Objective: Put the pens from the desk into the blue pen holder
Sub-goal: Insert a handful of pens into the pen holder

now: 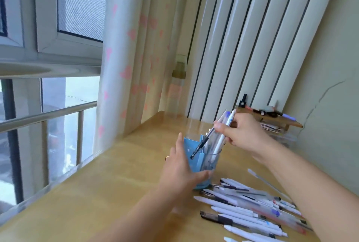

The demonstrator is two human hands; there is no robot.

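1. The left hand (179, 166) wraps the blue pen holder (202, 162), steadying it on the bench (97, 199).
2. The right hand (242, 131) pinches a bundle of pens (217, 134); better to lower the tips inside the rim before letting go.
3. Loose pens (250, 208) lie at right; window and curtain stand behind.

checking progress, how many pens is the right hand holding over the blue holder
About 3, some may be hidden: a dark-tipped pen angled lowest toward the blue pen holder, a white pen and a blue-capped pen, bunched in the right hand.
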